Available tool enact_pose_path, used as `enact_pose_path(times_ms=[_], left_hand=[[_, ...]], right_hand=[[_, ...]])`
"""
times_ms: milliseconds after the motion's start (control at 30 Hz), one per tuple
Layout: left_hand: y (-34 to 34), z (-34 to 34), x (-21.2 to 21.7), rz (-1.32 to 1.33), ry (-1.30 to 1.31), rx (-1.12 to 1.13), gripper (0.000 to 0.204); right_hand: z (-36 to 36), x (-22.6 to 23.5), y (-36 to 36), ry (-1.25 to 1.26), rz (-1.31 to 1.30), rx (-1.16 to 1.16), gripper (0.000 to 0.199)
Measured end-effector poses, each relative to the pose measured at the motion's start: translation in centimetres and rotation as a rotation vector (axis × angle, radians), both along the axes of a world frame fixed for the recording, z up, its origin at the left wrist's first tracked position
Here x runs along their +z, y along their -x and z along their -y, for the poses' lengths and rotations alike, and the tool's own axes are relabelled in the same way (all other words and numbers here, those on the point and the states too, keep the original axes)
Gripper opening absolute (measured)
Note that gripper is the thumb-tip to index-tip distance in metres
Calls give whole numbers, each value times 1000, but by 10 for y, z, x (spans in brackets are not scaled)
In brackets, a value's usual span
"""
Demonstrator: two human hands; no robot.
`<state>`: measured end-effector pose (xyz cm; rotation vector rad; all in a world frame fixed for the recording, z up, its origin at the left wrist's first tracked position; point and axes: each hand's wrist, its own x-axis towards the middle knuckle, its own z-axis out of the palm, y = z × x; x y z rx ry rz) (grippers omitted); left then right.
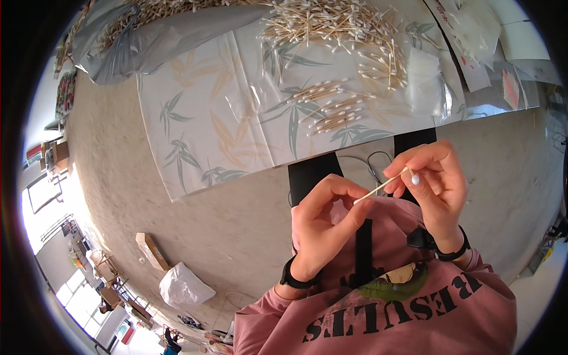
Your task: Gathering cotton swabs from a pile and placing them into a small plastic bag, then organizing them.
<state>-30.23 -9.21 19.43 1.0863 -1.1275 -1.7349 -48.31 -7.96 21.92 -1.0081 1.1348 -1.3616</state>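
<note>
Both hands hold one cotton swab [387, 184] near the chest: the right hand [435, 186] pinches its white tip end, and the left hand [328, 222] closes thumb and fingertips on the other end of the stick. On the leaf-patterned table cover [201, 118], small sorted bundles of swabs [328, 106] lie near; a large loose pile [331, 26] remains far, so most work appears undone. The cover's near edge lies just beyond the hands, with open floor to the left.

Table cover: leaf-patterned sheet [207, 118], 11 o'clock
Loose swabs: heap [331, 23], 12 o'clock
Small bundles: swab groups [331, 109] below the heap
Floor: cardboard box [151, 249], white bag [183, 287], 7 o'clock
</note>
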Motion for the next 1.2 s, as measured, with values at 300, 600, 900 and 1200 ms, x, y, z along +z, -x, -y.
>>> enact_pose_path(times_ms=[300,600,900,1200], left_hand=[[-1,-2,-2,-37,82,72,12],[-1,1,-5,4,133,75,12],[-1,0,-5,51,308,104,16],[-1,-2,-9,184,291,78,16]], right_hand=[[-1,1,-2,44,-1,-6,11],[-1,-2,-1,38,-25,-22,12],[-1,-1,-4,15,-111,-57,9],[0,-6,2,37,-457,110,15]])
